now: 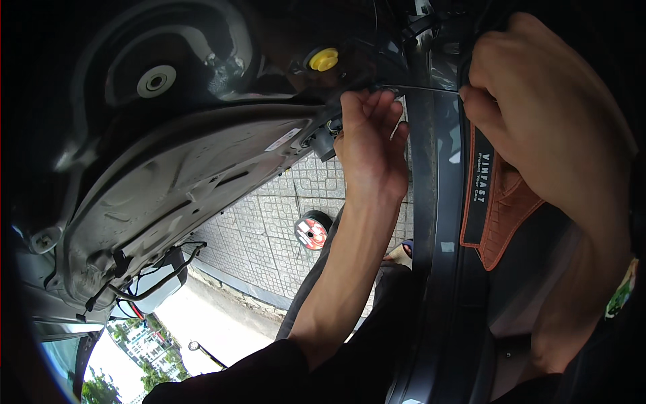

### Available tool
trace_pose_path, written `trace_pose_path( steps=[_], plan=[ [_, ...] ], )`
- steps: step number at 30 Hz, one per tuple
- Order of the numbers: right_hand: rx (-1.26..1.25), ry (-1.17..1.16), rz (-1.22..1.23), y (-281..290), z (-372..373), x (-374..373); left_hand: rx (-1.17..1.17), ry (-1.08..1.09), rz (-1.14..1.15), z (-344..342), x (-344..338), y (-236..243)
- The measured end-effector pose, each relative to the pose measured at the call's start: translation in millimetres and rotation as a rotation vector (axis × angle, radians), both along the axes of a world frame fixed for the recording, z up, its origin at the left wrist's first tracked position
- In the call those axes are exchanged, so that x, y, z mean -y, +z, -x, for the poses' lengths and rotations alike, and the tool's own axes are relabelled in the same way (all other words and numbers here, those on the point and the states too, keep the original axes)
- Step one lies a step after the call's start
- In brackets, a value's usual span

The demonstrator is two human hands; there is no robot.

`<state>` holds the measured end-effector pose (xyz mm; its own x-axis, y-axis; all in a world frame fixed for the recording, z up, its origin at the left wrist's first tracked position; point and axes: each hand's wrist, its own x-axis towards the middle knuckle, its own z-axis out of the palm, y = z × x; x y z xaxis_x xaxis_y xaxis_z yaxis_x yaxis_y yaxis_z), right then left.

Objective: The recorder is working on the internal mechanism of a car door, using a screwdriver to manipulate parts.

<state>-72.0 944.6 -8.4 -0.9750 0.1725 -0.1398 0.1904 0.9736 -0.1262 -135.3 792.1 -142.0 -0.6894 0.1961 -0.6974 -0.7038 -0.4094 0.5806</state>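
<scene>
A thin dark wire (427, 88) stretches across the car's door opening between my two hands. My left hand (370, 151) is raised with its fingers curled at the wire's left end, near the hinge side of the open car door (202, 155). Beside that wrist sits a dark cylindrical rubber piece (323, 145) with some thin wiring above it. On the right, my right hand (538, 101) is closed, pinching the wire between thumb and forefinger. Its fingertips are partly hidden. Below it hangs a brown quilted cover (501, 225) with a black strip.
The dark door sill (424, 188) runs down between my arms. A yellow plug (324, 59) is set in the dark bodywork above. On the paving (262, 215) lies a round spool (311, 231) with a red and white label. A foot (402, 252) shows next to the sill.
</scene>
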Motion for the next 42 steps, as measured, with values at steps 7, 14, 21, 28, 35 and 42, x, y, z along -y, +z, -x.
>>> trace_pose_path(
  steps=[7,14,21,28,35,42],
  plan=[
    [0.627,0.272,-0.054,64,53,1,-0.112,-0.026,0.135,-2,2,7],
    [0.625,0.101,0.109,81,37,-8,-0.184,0.010,0.232,1,-16,8],
    [0.032,0.230,-0.192,34,26,16,-0.209,0.084,0.153,18,-8,-34],
    [0.098,0.333,-0.376,46,28,26,-0.187,-0.134,0.021,38,2,-50],
    [0.034,0.314,-0.477,36,32,27,-0.187,-0.141,-0.034,42,8,-74],
    [-0.115,0.242,-0.421,17,31,14,-0.247,-0.101,0.243,49,16,-102]
  ],
)
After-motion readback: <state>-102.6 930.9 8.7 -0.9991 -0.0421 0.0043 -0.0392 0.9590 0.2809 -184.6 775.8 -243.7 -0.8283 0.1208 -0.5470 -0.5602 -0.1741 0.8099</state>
